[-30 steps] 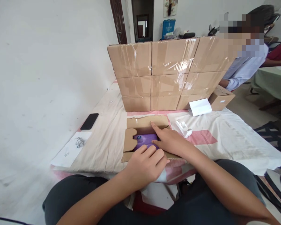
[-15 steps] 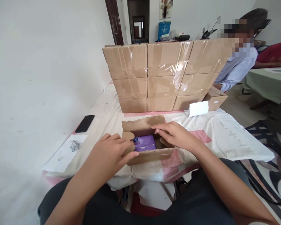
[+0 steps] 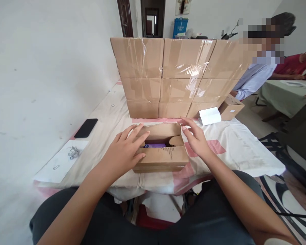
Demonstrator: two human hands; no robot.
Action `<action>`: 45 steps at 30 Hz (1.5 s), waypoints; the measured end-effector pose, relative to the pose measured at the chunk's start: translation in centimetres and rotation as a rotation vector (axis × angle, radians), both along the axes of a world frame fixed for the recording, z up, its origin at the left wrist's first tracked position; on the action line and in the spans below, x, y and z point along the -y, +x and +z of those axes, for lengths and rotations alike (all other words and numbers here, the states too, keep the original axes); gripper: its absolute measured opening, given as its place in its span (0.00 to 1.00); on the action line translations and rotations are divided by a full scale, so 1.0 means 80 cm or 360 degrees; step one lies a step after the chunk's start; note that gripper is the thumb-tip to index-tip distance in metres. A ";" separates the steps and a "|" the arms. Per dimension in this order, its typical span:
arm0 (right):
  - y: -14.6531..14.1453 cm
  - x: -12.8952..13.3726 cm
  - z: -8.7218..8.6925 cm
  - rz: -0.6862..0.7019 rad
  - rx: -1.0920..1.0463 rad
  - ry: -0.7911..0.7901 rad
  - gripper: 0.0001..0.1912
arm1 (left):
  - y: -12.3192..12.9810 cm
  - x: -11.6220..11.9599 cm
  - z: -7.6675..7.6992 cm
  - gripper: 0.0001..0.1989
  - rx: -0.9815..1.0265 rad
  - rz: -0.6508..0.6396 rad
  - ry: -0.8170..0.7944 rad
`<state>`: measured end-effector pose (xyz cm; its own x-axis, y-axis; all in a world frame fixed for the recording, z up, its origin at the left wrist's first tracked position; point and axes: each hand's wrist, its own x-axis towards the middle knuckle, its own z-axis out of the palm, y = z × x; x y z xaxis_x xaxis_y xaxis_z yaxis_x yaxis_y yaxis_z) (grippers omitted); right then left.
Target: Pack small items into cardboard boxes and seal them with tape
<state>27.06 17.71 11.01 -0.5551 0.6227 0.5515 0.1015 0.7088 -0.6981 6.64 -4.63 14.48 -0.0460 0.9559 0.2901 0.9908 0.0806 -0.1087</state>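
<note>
A small cardboard box (image 3: 160,163) stands on the cloth-covered table in front of me, its near flap folded partly inward and its far flap raised. Inside, partly hidden by the flaps, lies a purple item (image 3: 155,145). My left hand (image 3: 126,146) rests at the box's left side with the fingers spread over its left end. At the right end, my right hand (image 3: 195,137) is beside the box with its fingers apart, near the corner of the far flap. Neither hand holds anything.
Stacked taped cartons (image 3: 163,78) form a wall behind the box, with a white paper (image 3: 210,116) and another carton (image 3: 231,108) at right. A black phone (image 3: 86,128) and metal rings on paper (image 3: 73,153) lie left. A person (image 3: 256,75) sits beyond.
The near flap has come over the opening and covers more of the purple item. The right side flap is now folded in. My right hand has moved outward to the box's right end.
</note>
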 end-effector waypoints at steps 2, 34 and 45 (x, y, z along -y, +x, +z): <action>0.002 0.000 -0.002 0.0069 0.0018 0.0019 0.19 | -0.001 -0.002 -0.001 0.33 0.0022 -0.0008 -0.0008; 0.082 -0.144 -0.048 -0.0501 0.0910 -0.1131 0.15 | 0.026 -0.051 -0.059 0.21 0.0011 -0.0237 0.0106; 0.060 -0.152 -0.045 -0.0521 0.1129 -0.1627 0.23 | 0.008 -0.082 -0.083 0.25 -0.0028 -0.0415 0.0374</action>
